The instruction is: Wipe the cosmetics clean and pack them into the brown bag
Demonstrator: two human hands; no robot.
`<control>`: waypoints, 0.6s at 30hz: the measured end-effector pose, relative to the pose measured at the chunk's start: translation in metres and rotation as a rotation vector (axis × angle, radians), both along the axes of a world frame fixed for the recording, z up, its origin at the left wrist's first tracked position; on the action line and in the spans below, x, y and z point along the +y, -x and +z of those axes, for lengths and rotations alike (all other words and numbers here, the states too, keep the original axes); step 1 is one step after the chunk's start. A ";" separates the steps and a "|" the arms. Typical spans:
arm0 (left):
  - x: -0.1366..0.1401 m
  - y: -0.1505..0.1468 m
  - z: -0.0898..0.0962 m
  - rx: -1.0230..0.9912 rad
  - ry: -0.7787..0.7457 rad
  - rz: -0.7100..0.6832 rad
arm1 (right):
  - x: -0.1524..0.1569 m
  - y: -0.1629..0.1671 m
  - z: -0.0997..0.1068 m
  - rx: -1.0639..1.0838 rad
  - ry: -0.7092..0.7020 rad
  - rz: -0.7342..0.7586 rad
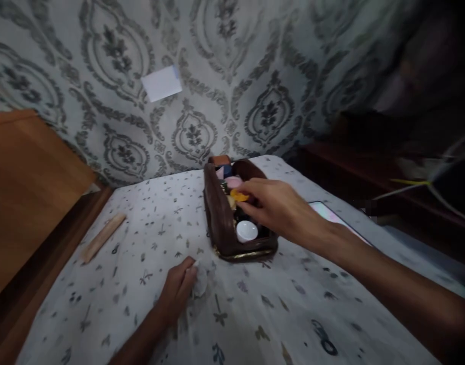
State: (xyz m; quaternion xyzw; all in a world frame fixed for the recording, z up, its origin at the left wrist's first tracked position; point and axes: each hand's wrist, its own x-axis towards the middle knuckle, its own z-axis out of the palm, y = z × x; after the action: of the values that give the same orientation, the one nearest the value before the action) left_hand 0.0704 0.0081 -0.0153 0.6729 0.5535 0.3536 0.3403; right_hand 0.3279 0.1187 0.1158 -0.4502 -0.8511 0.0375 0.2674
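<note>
A brown toiletry bag [220,223] stands unzipped on the patterned sheet, filled with small items. My right hand [272,203] reaches into it from the right, its thumb and fingers pinching a small yellow item [239,195] whose kind I cannot make out. A round white lid [246,231] shows at the bag's near end, and something pink [233,181] lies farther back. Lower left of the bag, my left hand [181,284] is closed on a crumpled white tissue [199,284] close to the sheet. The fingers of this hand are partly hidden.
A flat wooden stick [104,237] lies on the sheet [167,218] at the left. Behind my right forearm is a phone [337,217] with a lit screen. Wooden furniture [35,187] borders the left side. A patterned wall [225,86] with a white card [162,84] rises behind.
</note>
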 end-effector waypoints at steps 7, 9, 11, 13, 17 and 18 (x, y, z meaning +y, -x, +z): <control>-0.003 0.000 0.008 -0.091 0.065 -0.026 | -0.064 0.027 -0.019 0.273 -0.217 0.328; -0.004 0.001 0.008 -0.121 0.061 -0.022 | -0.079 0.042 -0.034 0.202 -0.208 0.442; -0.004 0.001 0.005 -0.144 0.055 0.004 | -0.087 0.056 -0.053 0.130 -0.166 0.529; -0.005 0.000 0.000 -0.144 0.048 0.060 | -0.091 0.070 -0.071 0.061 -0.049 0.566; -0.004 0.003 -0.008 -0.107 0.052 0.221 | -0.091 0.097 -0.101 0.106 0.220 0.528; -0.002 0.006 -0.009 -0.090 0.055 0.275 | -0.091 0.103 -0.107 0.134 0.285 0.485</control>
State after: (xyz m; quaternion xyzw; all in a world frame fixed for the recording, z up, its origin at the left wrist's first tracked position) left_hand 0.0649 0.0060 -0.0242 0.5645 0.6343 0.4114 0.3314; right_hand 0.2252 0.0273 0.0093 -0.2629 -0.9005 0.2494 0.2402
